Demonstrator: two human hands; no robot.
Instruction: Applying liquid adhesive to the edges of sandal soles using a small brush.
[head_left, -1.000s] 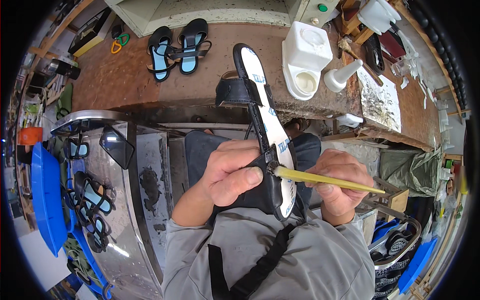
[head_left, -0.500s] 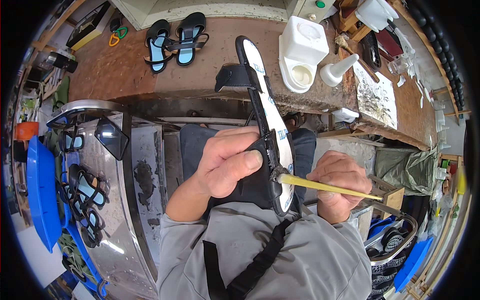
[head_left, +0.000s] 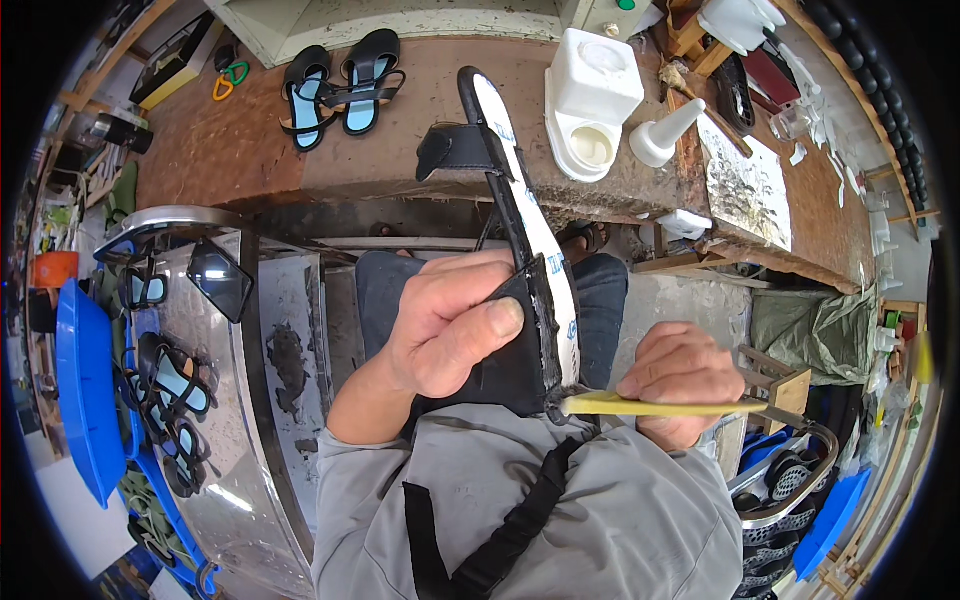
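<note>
And the left hand point(head_left: 450, 325) holds firm, thumb clamped over the black leather-like flap of a long, slim sandal point(head_left: 540, 235) with a white, blue-printed sole face, held up in front of the grey-clad chest and pointing toward the bench. Apart from it, the right hand point(head_left: 685, 380) grips a flat, yellow-handled brush point(head_left: 655, 406) in thumb and curled fingers. Here's the change: the dark bristles, up beside the flap a second ago, have travelled down the sandal's edge and now touch its near, rounded end. The handle swings almost level, and the sandal has rolled, showing less white face and more black side. It looks as though the brushing has got to the bottom of that edge, the upper stretch left behind. Out beyond, on the worn brown workbench point(head_left: 225, 135), stand a boxy white plastic dispenser point(head_left: 598, 85) and a white cone-shaped nozzle point(head_left: 668, 135), with a black, blue-insoled sandal pair point(head_left: 362, 90) to their left. Farther left, more blue-insoled black sandals point(head_left: 180, 385) lie on a shiny steel stand point(head_left: 225, 430).
</note>
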